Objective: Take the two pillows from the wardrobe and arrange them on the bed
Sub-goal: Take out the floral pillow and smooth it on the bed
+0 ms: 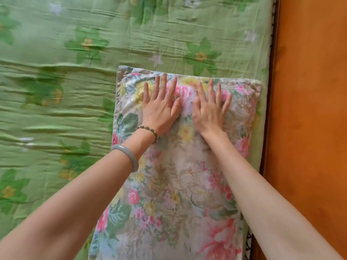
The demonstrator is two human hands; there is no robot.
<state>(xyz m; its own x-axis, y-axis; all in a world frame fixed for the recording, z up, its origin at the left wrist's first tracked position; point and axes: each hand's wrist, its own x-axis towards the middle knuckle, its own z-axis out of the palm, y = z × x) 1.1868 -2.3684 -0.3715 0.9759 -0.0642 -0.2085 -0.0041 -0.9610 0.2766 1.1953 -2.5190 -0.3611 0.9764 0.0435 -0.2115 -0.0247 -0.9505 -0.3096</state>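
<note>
Pillow (178,184) on the bed (75,76), both hands flat on top.

I see one pillow with pink and yellow flowers lying on the bed's wrinkled green sheet (56,117), close to the right side of the bed and just beside the orange wood board (309,109). The left hand (159,109) lies flat on the far half of the pillow, fingers straight and spread, holding nothing. The right hand (208,113) lies just beside it, flat in the same way with its fingers spread, and looks a bit blurry. The two thumbs are near each other, with a big pink flower between them. The left wrist has a dark bead bracelet (148,130), and a pale bangle (127,156) sits a little further up that arm.
</note>
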